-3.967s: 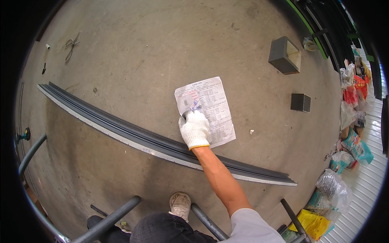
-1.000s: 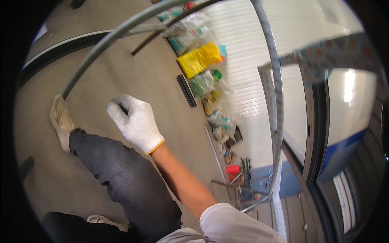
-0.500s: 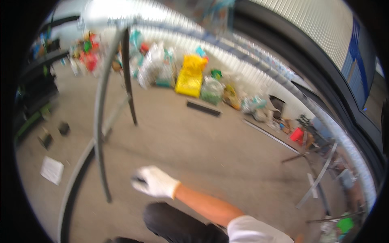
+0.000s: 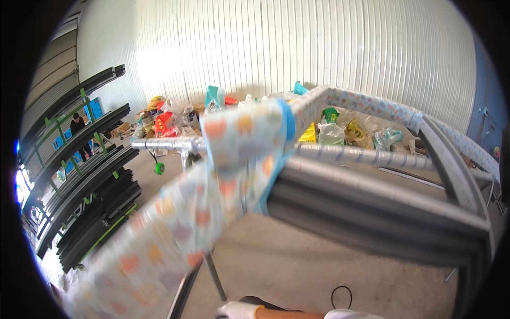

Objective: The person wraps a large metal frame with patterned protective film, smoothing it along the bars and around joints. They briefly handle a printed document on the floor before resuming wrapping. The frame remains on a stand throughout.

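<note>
1 gloved right hand (image 4: 240, 310) is seen at the bottom edge, lowered from where it was raised half a second ago; whether it is spread or closed cannot be told, and nothing is seen held in it. Above it, a metal frame (image 4: 372, 159) wrapped in patterned film (image 4: 234, 154) now fills the view, the paper sheet gone. Bags (image 4: 329, 130) are piled along the corrugated wall (image 4: 297, 48); dark profiles (image 4: 79, 175) are stacked by the left edge.

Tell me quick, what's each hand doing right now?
Left hand: not in view.
Right hand, in a white work glove: only its top edge shows; grip cannot be told.
</note>
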Tool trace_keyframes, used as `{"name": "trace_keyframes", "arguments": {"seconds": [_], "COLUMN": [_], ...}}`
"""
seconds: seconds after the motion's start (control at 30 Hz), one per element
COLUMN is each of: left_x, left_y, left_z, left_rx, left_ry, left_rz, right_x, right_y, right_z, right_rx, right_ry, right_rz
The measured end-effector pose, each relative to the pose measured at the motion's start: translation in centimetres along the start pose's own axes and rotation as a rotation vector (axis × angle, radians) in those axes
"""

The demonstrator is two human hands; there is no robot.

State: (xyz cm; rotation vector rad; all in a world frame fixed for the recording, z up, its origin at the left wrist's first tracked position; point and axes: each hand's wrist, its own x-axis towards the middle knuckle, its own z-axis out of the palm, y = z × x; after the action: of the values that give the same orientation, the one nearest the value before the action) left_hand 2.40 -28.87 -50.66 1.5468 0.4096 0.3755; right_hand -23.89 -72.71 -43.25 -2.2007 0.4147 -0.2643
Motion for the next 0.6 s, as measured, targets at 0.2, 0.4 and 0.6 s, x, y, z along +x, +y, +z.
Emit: {"name": "trace_keyframes", "arguments": {"seconds": [0.2,0.4,0.6], "left_x": [-17.0,-26.9,-29.0], "left_y": [12.0,19.1,25.5], "left_z": [10.2,16.5,16.3], "left_rx": [0.927,1.825,0.559], "left_ry": [-0.503,-1.396,-1.688], "left_rz": [0.022,-0.034,-0.624], "right_x": [-0.4,-2.4,-4.6], "right_y": [-15.2,-28.8,-39.3], "right_z": [-4.0,-20.2,-41.1], "right_rx": [0.113,0.282,0.008], "right_ry": [-0.403,-0.458,0.34], "right_rz": [-0.025,0.072,-0.031]}}
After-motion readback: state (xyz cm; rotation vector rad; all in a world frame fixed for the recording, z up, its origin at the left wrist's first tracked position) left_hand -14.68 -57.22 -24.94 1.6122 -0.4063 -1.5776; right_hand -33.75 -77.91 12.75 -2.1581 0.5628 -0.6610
